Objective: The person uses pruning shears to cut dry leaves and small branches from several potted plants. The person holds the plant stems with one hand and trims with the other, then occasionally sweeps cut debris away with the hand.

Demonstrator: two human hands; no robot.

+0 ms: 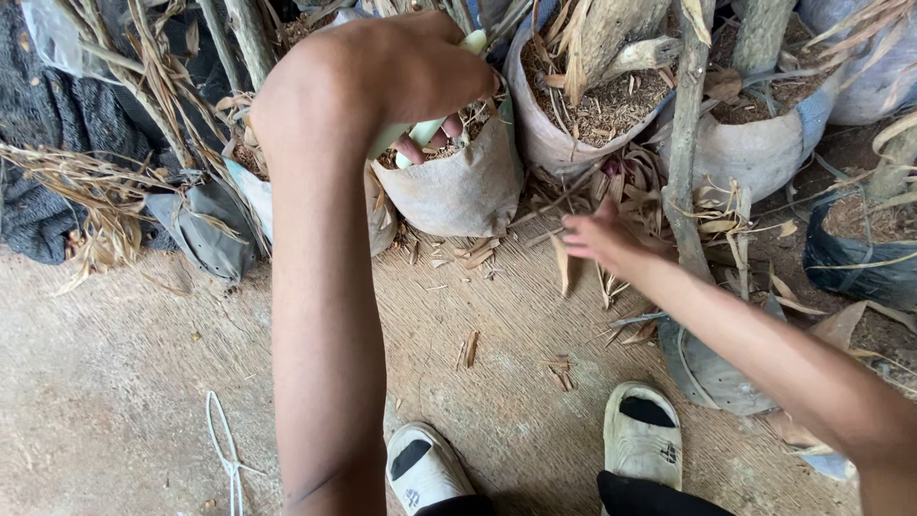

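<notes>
Two hands: we clutch a pale green stalk point(420, 134) in our left hand point(401, 72) over the grow bag point(458, 186), right hand point(602, 237) loose above litter, so a hard tug may tip the bag.

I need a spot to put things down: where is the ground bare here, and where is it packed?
Bare ground lies left of the left forearm, between the grey cloth heap and the white cord loop. A smaller patch, littered with dry husk bits, sits between the forearm and the right hand, above the white slippers. The top is crowded with grey soil-filled grow bags and stems.
</notes>
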